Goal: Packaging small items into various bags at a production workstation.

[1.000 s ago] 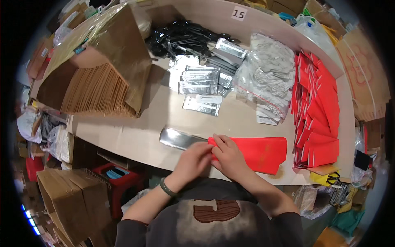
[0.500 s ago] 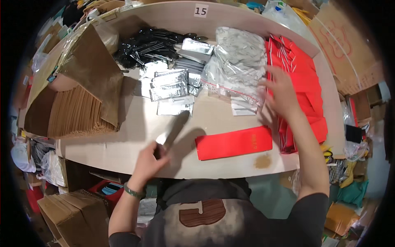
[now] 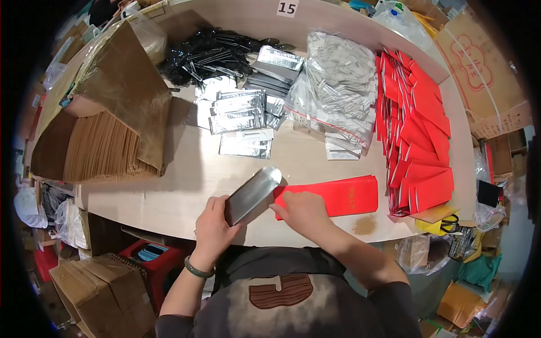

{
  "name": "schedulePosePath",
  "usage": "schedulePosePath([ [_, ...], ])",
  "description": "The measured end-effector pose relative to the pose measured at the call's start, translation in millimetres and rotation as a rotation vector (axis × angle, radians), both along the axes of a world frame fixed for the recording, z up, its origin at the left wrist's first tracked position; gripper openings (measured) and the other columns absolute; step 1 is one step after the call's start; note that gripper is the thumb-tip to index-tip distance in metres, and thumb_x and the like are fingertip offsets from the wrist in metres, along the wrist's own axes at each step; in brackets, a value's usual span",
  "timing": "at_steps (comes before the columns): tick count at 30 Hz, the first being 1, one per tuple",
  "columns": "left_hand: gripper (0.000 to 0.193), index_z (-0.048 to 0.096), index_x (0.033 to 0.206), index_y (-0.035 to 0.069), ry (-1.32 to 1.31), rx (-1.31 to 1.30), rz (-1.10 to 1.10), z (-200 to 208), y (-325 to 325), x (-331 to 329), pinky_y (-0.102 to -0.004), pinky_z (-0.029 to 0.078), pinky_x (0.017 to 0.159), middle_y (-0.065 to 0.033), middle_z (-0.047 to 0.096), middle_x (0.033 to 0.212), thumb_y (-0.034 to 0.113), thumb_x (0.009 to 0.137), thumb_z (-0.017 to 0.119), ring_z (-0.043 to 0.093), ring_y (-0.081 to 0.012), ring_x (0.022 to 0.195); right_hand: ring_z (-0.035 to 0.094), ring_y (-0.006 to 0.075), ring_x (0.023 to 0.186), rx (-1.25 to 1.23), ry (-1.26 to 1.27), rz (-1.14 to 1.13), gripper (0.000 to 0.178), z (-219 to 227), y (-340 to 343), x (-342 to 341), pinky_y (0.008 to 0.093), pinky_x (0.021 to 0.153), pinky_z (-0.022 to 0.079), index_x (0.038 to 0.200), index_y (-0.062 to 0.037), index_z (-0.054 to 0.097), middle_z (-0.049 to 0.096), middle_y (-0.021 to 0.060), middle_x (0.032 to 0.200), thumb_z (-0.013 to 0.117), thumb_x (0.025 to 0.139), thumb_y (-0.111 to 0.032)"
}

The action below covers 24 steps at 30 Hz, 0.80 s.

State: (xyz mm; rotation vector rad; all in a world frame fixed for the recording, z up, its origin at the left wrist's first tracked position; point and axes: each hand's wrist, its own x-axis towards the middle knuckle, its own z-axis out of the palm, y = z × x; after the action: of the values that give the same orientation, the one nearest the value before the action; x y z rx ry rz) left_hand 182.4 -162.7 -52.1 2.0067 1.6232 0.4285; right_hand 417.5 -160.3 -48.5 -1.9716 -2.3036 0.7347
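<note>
My left hand (image 3: 213,228), a dark bangle on its wrist, grips a silver foil packet (image 3: 253,194) between thumb and fingers and holds it tilted above the table's near edge. Just right of it, my right hand (image 3: 304,214) is closed at the left end of a flat red paper sleeve (image 3: 352,195) with gold print. Its fingers cover that end, and thumb and forefinger appear to pinch the edge. The sleeve lies flat, and its right edge looks layered. Beyond my hands lie more silver foil packets (image 3: 239,110) in overlapping piles.
On the left stands an open cardboard box (image 3: 132,84) packed with brown card pieces (image 3: 101,149). Black wrapped items (image 3: 211,53) lie at the back. A clear bag of small white packets (image 3: 341,84) rests beside a heap of red sleeves (image 3: 417,124). Black-handled scissors (image 3: 449,223) sit at the right edge.
My right hand has come from the red heap at the right to the flat sleeve's left end. The foil packet in my left hand has tilted and moved slightly right and nearer.
</note>
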Motion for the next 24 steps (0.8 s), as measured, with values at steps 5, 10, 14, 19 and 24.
schedulePosePath([
  [5, 0.071, 0.052, 0.130, 0.006, 0.051, -0.023, -0.128, 11, -4, -17, -0.0410, 0.053, 0.074, -0.0131, 0.058, 0.105, 0.023, 0.069, 0.084, 0.064, -0.0334, 0.090, 0.065, 0.0364, 0.072, 0.074, 0.158, -0.079, 0.029, -9, 7, -10, 0.0493, 0.063, 0.051, 0.080, -0.0024, 0.063, 0.065, 0.0171, 0.070, 0.061, 0.087, -0.030],
  [10, 0.073, 0.050, 0.132, 0.007, 0.097, -0.068, -0.446, 26, 21, -35, -0.0410, 0.052, 0.073, -0.0125, 0.058, 0.100, 0.030, 0.071, 0.083, 0.064, -0.0340, 0.090, 0.065, 0.0382, 0.072, -0.049, 0.280, 0.086, 0.025, -13, 10, -37, 0.0488, 0.067, 0.051, 0.080, -0.0028, 0.065, 0.065, 0.0179, 0.073, 0.063, 0.083, -0.028],
  [14, 0.074, 0.050, 0.134, 0.009, -0.004, 0.257, -0.571, 34, 40, -26, -0.0433, 0.050, 0.084, -0.0135, 0.061, 0.112, 0.032, 0.071, 0.082, 0.060, -0.0339, 0.102, 0.064, 0.0381, 0.083, 0.235, 0.312, -0.028, 0.018, -23, 88, -51, 0.0488, 0.074, 0.050, 0.082, -0.0038, 0.065, 0.065, 0.0199, 0.083, 0.062, 0.084, -0.022],
  [19, 0.034, 0.068, 0.109, 0.005, -0.094, 0.487, 0.091, 76, 101, -104, -0.0385, 0.052, 0.072, -0.0135, 0.065, 0.105, 0.008, 0.076, 0.076, 0.065, -0.0298, 0.090, 0.057, 0.0375, 0.101, 0.337, 0.230, -0.146, 0.013, -24, 137, -16, 0.0455, 0.085, 0.047, 0.084, -0.0024, 0.064, 0.061, 0.0188, 0.100, 0.071, 0.078, -0.012],
  [24, 0.016, 0.069, 0.098, 0.002, 0.281, 0.355, 0.376, 82, 154, -205, -0.0435, 0.050, 0.065, -0.0196, 0.068, 0.081, 0.013, 0.087, 0.065, 0.065, -0.0387, 0.075, 0.057, 0.0365, 0.101, 0.315, 0.359, -0.093, 0.018, -29, 126, -21, 0.0443, 0.084, 0.047, 0.086, -0.0020, 0.062, 0.060, 0.0179, 0.099, 0.073, 0.076, -0.011],
])
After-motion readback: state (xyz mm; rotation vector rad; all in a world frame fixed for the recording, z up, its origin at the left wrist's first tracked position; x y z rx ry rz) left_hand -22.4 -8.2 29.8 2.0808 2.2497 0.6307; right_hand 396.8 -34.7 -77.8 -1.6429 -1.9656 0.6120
